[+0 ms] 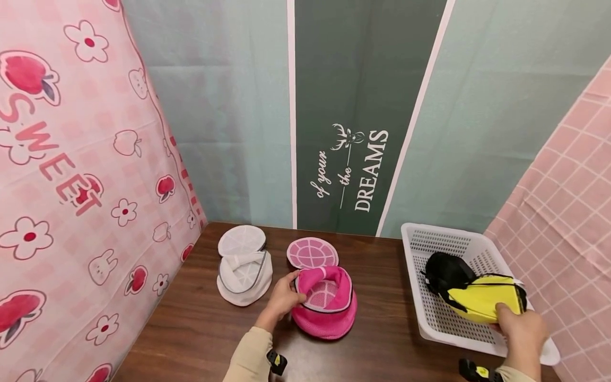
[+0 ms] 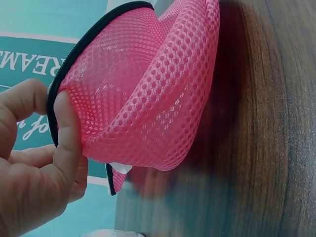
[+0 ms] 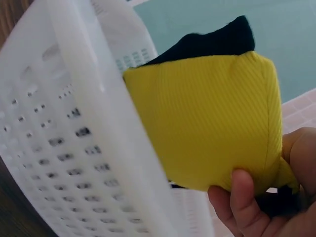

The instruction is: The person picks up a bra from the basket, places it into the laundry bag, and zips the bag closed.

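My left hand (image 1: 285, 297) pinches the zippered rim of a pink mesh laundry bag (image 1: 329, 324) standing on the table; its round lid (image 1: 312, 253) is folded back behind it. In the left wrist view the thumb and fingers of the left hand (image 2: 44, 158) hold the dark zip edge of the pink mesh (image 2: 168, 103). Over the basket's right side, my right hand (image 1: 525, 329) grips a yellow ribbed cloth item with black trim (image 1: 487, 300). The right wrist view shows the yellow cloth item (image 3: 207, 118) above the rim, with fingers (image 3: 242, 192) against its lower edge.
A white plastic basket (image 1: 420, 313) stands at the right of the wooden table (image 1: 377, 318). In it lies a black bunched item (image 1: 446, 271), touching the yellow one. To the left sits an opened white laundry bag (image 1: 243, 297) with its lid (image 1: 242, 240) back. Printed cloths hang around the table.
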`<state>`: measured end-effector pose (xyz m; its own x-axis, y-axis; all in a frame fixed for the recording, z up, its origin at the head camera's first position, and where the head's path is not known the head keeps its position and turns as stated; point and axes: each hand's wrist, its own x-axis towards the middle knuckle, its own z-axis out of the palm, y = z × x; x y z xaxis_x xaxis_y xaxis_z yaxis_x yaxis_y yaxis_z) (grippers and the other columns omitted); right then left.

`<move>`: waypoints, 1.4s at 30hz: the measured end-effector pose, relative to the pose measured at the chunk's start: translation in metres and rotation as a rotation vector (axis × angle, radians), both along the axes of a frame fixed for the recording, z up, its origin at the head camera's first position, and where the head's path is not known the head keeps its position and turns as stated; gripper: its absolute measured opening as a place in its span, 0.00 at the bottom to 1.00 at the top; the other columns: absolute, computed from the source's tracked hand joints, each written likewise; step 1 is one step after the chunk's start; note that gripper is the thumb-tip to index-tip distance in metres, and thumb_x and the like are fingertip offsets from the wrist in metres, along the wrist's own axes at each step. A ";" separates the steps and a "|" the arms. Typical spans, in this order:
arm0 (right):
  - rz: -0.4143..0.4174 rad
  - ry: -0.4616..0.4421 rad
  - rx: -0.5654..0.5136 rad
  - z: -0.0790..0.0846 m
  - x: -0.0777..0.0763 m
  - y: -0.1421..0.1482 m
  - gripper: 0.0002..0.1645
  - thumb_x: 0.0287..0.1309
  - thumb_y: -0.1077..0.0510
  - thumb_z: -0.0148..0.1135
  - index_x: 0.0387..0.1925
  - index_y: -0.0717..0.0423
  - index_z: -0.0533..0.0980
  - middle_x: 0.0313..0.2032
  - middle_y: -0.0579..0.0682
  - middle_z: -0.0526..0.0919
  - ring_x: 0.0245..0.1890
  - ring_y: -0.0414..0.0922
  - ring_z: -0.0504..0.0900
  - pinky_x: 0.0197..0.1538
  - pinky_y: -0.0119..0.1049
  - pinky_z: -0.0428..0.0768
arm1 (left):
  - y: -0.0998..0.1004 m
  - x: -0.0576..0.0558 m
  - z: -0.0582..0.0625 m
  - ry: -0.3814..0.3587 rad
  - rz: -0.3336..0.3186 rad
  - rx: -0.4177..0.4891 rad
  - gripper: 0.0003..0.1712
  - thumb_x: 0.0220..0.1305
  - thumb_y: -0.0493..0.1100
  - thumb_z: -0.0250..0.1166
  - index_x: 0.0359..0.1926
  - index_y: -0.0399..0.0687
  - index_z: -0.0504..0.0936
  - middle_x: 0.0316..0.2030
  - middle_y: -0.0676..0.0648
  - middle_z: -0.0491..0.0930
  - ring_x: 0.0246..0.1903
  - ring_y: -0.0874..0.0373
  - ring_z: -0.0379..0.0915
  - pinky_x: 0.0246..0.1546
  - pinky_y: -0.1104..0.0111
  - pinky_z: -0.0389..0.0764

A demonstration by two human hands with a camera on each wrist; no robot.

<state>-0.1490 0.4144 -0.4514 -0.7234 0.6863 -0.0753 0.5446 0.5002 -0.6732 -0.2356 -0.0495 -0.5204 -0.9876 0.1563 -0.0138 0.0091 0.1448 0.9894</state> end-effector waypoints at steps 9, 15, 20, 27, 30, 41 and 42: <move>-0.038 0.126 0.065 0.017 0.006 -0.005 0.31 0.52 0.55 0.52 0.36 0.88 0.66 0.29 0.81 0.68 0.29 0.69 0.69 0.36 0.58 0.66 | -0.002 0.000 0.000 0.011 0.002 0.001 0.43 0.35 0.23 0.61 0.61 0.24 0.64 0.22 0.46 0.72 0.17 0.62 0.65 0.15 0.72 0.69; -0.085 0.131 0.013 0.028 0.005 -0.006 0.30 0.53 0.52 0.51 0.40 0.81 0.66 0.34 0.79 0.67 0.35 0.68 0.67 0.36 0.55 0.64 | -0.002 -0.002 -0.002 0.021 -0.012 0.004 0.43 0.35 0.23 0.61 0.61 0.26 0.63 0.27 0.40 0.76 0.20 0.62 0.67 0.17 0.72 0.70; -0.090 0.179 0.030 0.034 0.000 -0.011 0.28 0.54 0.53 0.51 0.41 0.80 0.65 0.35 0.79 0.67 0.35 0.69 0.65 0.37 0.56 0.64 | -0.001 -0.003 -0.005 0.028 -0.027 0.017 0.43 0.36 0.23 0.60 0.62 0.25 0.62 0.29 0.37 0.76 0.20 0.62 0.68 0.18 0.73 0.70; -0.084 0.261 0.109 0.036 -0.007 -0.020 0.33 0.56 0.57 0.45 0.53 0.83 0.57 0.44 0.83 0.62 0.45 0.77 0.60 0.51 0.63 0.58 | -0.001 -0.002 -0.005 0.039 -0.019 0.007 0.43 0.35 0.23 0.60 0.61 0.26 0.63 0.23 0.45 0.72 0.19 0.61 0.66 0.16 0.72 0.70; -0.116 0.328 0.165 0.035 -0.008 -0.023 0.26 0.55 0.58 0.44 0.44 0.82 0.60 0.39 0.81 0.64 0.39 0.76 0.62 0.45 0.63 0.58 | 0.000 -0.002 -0.006 0.038 -0.016 0.000 0.43 0.35 0.23 0.60 0.61 0.26 0.64 0.24 0.44 0.73 0.19 0.61 0.66 0.16 0.72 0.69; -0.229 0.657 0.360 0.034 -0.016 -0.031 0.14 0.49 0.62 0.48 0.29 0.75 0.65 0.28 0.74 0.69 0.30 0.73 0.63 0.35 0.60 0.55 | -0.002 0.017 0.035 0.025 -0.036 0.015 0.40 0.37 0.22 0.57 0.60 0.20 0.62 0.26 0.35 0.72 0.19 0.63 0.64 0.17 0.74 0.67; -0.232 0.678 0.366 0.034 -0.017 -0.031 0.14 0.48 0.62 0.48 0.29 0.75 0.65 0.28 0.74 0.69 0.30 0.73 0.63 0.35 0.60 0.55 | -0.002 0.017 0.035 0.023 -0.036 0.014 0.40 0.37 0.22 0.57 0.60 0.20 0.62 0.25 0.37 0.72 0.19 0.63 0.64 0.17 0.74 0.68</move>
